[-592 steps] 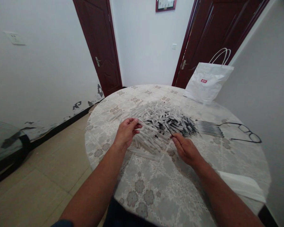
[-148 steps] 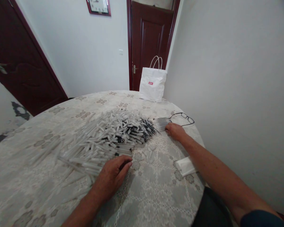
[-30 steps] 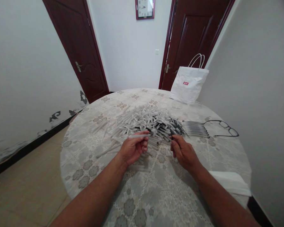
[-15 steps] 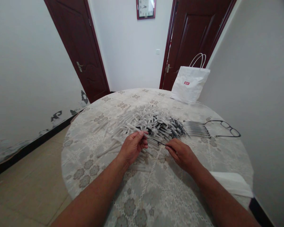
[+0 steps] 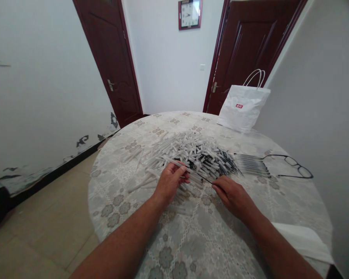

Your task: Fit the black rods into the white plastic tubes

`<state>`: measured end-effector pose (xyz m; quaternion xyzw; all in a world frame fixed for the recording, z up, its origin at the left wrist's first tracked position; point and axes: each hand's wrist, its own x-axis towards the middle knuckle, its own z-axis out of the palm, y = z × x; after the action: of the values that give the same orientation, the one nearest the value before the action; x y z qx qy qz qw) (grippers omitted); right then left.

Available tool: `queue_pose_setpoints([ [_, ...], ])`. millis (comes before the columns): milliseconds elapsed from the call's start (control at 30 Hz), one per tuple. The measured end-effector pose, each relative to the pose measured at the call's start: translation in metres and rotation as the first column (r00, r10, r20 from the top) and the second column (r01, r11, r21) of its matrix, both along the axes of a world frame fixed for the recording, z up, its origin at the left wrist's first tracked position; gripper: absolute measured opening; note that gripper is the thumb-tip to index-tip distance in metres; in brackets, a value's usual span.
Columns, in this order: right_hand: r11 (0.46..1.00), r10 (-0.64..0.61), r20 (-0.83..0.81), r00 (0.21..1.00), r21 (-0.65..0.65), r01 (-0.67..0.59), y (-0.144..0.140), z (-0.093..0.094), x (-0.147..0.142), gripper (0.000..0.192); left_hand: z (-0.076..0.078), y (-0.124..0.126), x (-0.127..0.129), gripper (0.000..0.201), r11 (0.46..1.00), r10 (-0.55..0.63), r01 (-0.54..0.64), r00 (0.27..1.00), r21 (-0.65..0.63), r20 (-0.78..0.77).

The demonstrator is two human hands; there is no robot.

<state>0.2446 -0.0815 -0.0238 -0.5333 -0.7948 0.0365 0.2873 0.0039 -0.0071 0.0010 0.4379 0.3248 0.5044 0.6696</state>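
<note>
A home room is showing here: a round table (image 5: pixel 174 248) wearing a floral lace tablecloth, two dark wooden doors (image 5: pixel 110 58) standing far, a wall clock (image 5: pixel 190 13) hanging between them.

A round table (image 5: pixel 192 240) carries a pen-part heap (image 5: pixel 192 157), assembled pens (image 5: pixel 253 166), glasses (image 5: pixel 293 167) and a paper bag (image 5: pixel 244 110).

Two bare forearms, no sleeves, no rings
</note>
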Motion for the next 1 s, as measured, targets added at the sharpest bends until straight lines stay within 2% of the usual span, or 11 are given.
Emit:
queue_pose_setpoints([
  [367, 1.000, -0.015, 0.020, 1.000, -0.009, 0.015, 0.0004, -0.0005, 0.0022, 0.018, -0.0009, 0.0033, 0.0015, 0.037, 0.999, 0.024, -0.020, 0.996, -0.045, 0.090],
  [600, 1.000, -0.010, 0.032, 0.999, -0.007, 0.010, 0.0001, 0.0031, 0.0014, 0.017, -0.0005, 0.0017, 0.0017, 0.036, 0.999, 0.016, -0.015, 1.000, -0.041, 0.017],
  [833, 0.999, -0.032, 0.048, 0.998, 0.018, 0.032, 0.0003, 0.0023, 0.0034, 0.019, -0.0027, 0.0037, 0.0004, 0.034, 0.999, 0.000, 0.005, 0.993, 0.039, -0.122],
  [1000, 0.999, -0.031, 0.074, 0.997, 0.013, 0.030, -0.0010, 0.0047, 0.0010, 0.021, -0.0032, 0.0043, -0.0008, 0.035, 0.999, -0.010, 0.014, 0.994, 0.037, -0.105],
])
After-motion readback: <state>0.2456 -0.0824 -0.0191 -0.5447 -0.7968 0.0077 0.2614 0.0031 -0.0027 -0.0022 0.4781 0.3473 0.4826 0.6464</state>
